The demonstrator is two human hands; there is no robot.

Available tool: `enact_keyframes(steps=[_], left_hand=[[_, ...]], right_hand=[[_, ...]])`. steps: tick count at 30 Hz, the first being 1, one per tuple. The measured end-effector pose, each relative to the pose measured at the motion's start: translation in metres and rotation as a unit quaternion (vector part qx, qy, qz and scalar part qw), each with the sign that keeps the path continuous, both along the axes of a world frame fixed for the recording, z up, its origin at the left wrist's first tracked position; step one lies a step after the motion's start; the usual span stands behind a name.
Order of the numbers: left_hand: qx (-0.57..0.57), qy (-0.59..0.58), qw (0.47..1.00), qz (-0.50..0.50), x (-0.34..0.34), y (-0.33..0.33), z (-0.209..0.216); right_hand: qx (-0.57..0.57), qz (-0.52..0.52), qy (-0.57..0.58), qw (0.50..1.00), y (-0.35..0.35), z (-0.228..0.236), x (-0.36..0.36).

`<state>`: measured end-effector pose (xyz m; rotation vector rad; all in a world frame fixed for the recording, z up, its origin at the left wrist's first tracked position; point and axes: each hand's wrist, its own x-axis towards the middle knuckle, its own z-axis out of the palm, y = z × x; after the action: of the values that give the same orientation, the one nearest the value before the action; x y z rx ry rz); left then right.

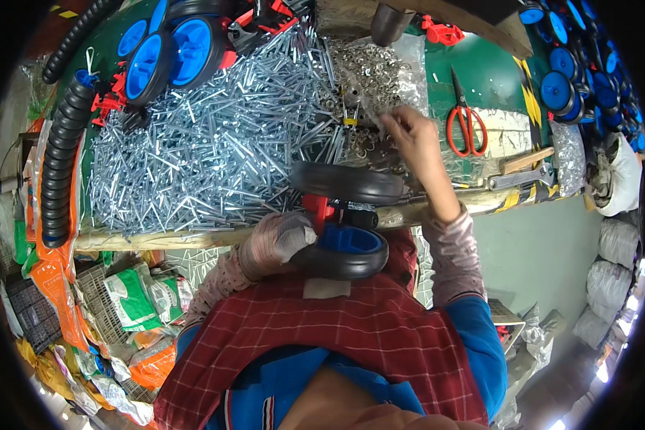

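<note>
My left hand [276, 242], in a pale knitted glove, is closed on a twin-wheel caster [347, 251] in front of my lap. The caster has two black tyres, a blue hub on the nearer wheel and a red bracket between them. Its far wheel stands against the edge of the bench. Bare, my right hand [412, 140] hovers over the right side of a heap of small metal nuts or washers [380, 68]. Thumb and fingertips come together there, and whatever they pinch is too small to make out. Left of that heap spreads a big pile of metal pins [208, 136].
Red-handled scissors [467, 129], an adjustable wrench [519, 177] and a wooden-handled tool [527, 160] lie to the right. Blue-hubbed wheels [191, 50] stand at the back left, with more wheels [562, 89] at far right. A row of black tyres [61, 165] lines the left edge.
</note>
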<state>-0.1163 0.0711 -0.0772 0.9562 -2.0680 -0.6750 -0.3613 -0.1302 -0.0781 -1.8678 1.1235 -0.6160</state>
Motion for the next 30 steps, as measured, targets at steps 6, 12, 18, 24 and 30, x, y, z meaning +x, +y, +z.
enact_keyframes(steps=[6,12,18,24,30], left_hand=[[-0.015,0.034,0.999,-0.012,0.008,-0.009,0.003],[-0.009,0.024,1.0,-0.003,0.01,-0.012,-0.001],[0.001,0.001,1.0,-0.014,0.01,-0.014,0.0],[0.016,-0.001,1.0,0.008,0.005,-0.015,0.0],[0.224,0.112,0.953,0.168,-0.001,-0.055,0.055]], right_hand=[[-0.27,-0.044,0.11,0.956,-0.026,-0.024,0.018],[-0.162,-0.089,-0.007,0.983,-0.021,-0.005,0.037],[-0.244,-0.024,-0.041,0.969,-0.021,-0.008,0.038],[-0.127,-0.071,-0.01,0.989,-0.009,-0.005,0.024],[0.05,0.055,-0.097,0.992,0.026,0.022,0.008]])
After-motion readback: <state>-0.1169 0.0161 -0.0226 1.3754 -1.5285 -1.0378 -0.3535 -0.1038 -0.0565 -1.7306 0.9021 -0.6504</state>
